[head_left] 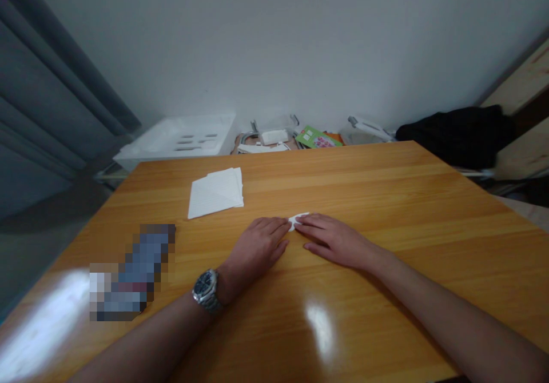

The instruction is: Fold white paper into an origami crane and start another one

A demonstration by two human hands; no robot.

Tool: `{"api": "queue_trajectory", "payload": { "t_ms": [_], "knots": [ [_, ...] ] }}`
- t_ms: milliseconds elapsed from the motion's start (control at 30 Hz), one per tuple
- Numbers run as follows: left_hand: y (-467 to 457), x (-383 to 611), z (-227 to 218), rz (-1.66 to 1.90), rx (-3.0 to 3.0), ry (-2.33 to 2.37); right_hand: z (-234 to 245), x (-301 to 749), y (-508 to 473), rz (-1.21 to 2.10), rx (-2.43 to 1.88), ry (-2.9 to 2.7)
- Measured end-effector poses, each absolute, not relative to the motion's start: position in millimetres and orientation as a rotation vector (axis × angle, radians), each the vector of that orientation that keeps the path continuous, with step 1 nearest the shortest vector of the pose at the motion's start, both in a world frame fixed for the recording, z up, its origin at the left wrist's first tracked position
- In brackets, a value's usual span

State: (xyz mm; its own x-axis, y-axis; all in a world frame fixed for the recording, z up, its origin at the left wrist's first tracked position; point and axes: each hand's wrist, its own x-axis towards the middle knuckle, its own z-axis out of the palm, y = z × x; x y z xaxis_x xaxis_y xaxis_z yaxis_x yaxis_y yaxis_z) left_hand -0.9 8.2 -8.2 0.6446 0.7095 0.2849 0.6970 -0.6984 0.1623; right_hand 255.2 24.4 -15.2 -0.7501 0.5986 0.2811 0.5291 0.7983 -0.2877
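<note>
A small piece of white paper [293, 223] lies on the wooden table between my hands, mostly covered by fingers. My left hand [258, 247] rests palm down with its fingertips on the paper's left side, the fingers stretched out and the thumb apart. From the right, my right hand [337, 240] lies over the other end, its fingers extended and slightly spread. Beyond my left hand is a small stack of white paper sheets [217, 192], touched by neither hand.
A blurred-out dark oblong object [143, 266] lies on the table [386, 194] at left. Behind the far edge are a white tray [180, 134], a green booklet [317, 138], assorted white items and a black cloth [458, 134]. A grey curtain [47, 80] hangs at left.
</note>
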Motion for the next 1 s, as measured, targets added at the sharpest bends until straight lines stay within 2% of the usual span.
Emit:
{"api": "queue_trajectory", "payload": {
  "t_ms": [1000],
  "knots": [
    [8.3,8.6,-7.1,0.459,2.81,1.283,-15.0,252.1,23.0,0.278,-0.924,-2.638]
  ]
}}
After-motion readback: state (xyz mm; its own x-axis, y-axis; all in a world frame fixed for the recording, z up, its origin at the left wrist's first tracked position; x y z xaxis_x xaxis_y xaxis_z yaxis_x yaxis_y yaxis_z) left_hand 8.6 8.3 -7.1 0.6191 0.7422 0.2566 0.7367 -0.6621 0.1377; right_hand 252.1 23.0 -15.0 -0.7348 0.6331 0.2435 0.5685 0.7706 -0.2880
